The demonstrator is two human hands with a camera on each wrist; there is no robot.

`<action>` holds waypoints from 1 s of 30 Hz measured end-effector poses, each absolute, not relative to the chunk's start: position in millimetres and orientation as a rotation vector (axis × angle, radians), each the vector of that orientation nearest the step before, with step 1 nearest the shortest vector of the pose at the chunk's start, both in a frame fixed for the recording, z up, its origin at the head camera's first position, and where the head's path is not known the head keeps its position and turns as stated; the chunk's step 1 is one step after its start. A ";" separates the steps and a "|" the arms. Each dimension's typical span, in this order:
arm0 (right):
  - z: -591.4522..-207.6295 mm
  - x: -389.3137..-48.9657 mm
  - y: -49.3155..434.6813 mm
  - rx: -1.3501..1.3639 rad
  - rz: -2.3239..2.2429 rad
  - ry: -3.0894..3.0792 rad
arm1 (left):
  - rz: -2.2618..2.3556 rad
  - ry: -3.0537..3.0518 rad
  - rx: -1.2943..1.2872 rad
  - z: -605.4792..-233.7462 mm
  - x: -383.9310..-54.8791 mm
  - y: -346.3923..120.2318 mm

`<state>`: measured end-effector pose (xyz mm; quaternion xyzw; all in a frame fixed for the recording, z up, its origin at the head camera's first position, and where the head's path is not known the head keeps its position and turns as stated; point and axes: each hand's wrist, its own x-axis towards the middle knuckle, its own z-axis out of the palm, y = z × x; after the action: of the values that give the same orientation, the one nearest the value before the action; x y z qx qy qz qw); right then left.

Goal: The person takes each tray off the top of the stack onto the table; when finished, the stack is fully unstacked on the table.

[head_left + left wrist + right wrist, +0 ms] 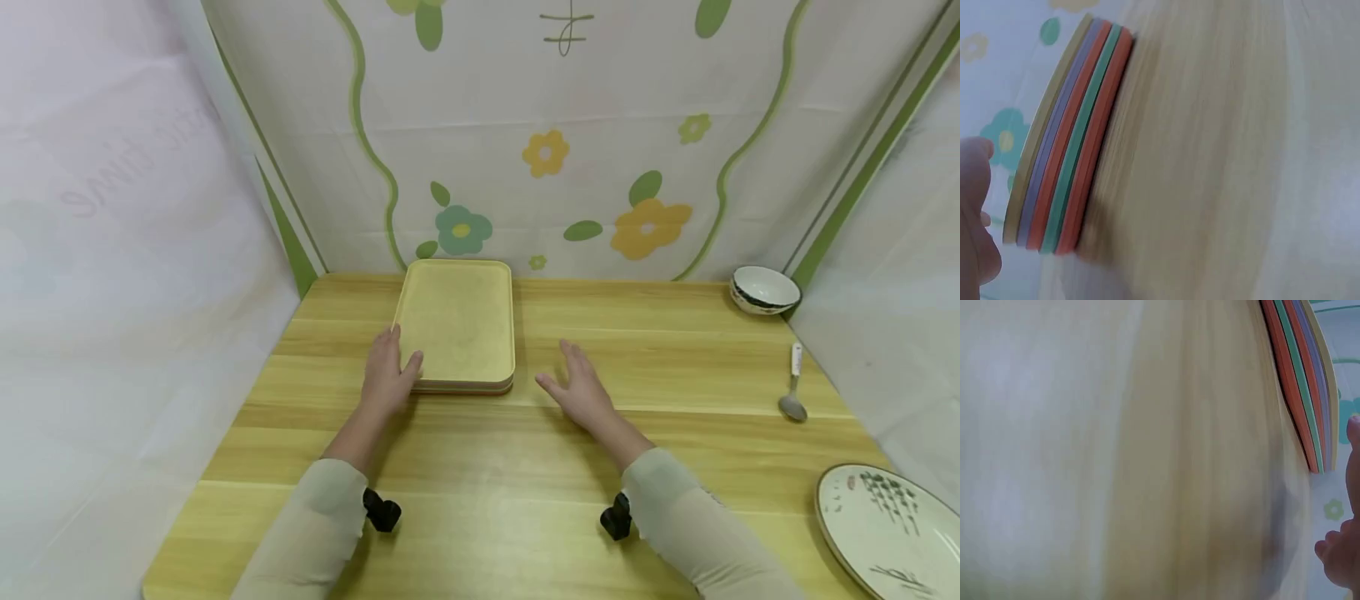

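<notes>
- Between the two hands, nearer the left, lies the tray stack (457, 321), flat on the wooden table (487, 500) and extending away past the fingertips.
- The left hand (386, 371) is at the stack's near left corner, fingers extended and thumb set apart; it pinches nothing. Whether it touches the rim cannot be told.
- The right hand (583, 393) is apart from the stack, on its right side, thumb and fingers spread, holding nothing.
- Step in hand, as judged: a two-handed approach to the stack, no grip yet formed. The next move would seem to call for bringing the right hand in to the near right edge, level with the left, the fingers' height deciding how many trays are taken.
- Trays, counted by their coloured edges: five. From the top: yellow tray (1038, 140), purple tray (1055, 140), upper red tray (1067, 140), green tray (1081, 140), lower red tray (1095, 140).
- Tableware, all to the right of the right hand: three pieces. One bowl (757, 305), upright, farther away than the hand; one spoon (794, 385), roughly level with it, scoop toward the person; one plate (885, 533), nearer the person, cut by the frame's edge.
- Behind the hands, at the sleeve cuffs: two black devices (382, 512), one per arm.
</notes>
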<state>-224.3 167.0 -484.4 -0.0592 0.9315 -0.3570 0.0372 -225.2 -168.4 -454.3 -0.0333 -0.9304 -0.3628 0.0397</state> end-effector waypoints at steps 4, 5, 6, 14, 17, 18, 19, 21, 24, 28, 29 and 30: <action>-490.7 -221.0 152.5 -0.179 -1.268 2.760 | -1.448 -2.718 0.033 -459.4 -217.9 -180.0; -491.9 -220.5 149.1 -0.175 -1.305 2.739 | -1.510 -2.690 0.065 -461.3 -216.8 -182.4; -492.8 -219.9 146.1 -0.176 -1.344 2.711 | -1.560 -2.667 0.095 -463.4 -215.9 -184.7; -497.8 -218.8 123.9 -0.141 -1.562 2.499 | -1.891 -2.502 0.195 -480.0 -214.0 -195.0; -498.6 -218.1 116.3 -0.147 -1.606 2.455 | -1.942 -2.458 0.196 -484.9 -215.4 -196.3; -498.7 -217.8 113.6 -0.146 -1.615 2.443 | -1.952 -2.449 0.200 -486.2 -216.0 -196.4; -499.1 -217.5 111.1 -0.149 -1.620 2.437 | -1.964 -2.437 0.202 -487.4 -216.4 -196.4; -499.4 -216.9 106.5 -0.167 -1.619 2.437 | -1.992 -2.408 0.202 -489.6 -217.2 -196.0; -499.9 -216.4 100.8 -0.192 -1.618 2.459 | -2.013 -2.384 0.201 -491.1 -217.3 -194.8; -500.0 -216.9 95.8 -0.206 -1.633 2.492 | -2.009 -2.369 0.196 -491.5 -216.3 -194.2; -500.0 -217.3 95.0 -0.204 -1.638 2.499 | -2.004 -2.369 0.195 -491.5 -216.0 -194.2; -500.2 -217.6 94.3 -0.211 -1.641 2.506 | -2.004 -2.367 0.199 -491.2 -215.6 -194.1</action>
<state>-217.6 94.3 -500.2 -0.0702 0.8325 -0.5452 0.0692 -215.6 -194.1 -491.2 0.0640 -0.7615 -0.6448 0.0168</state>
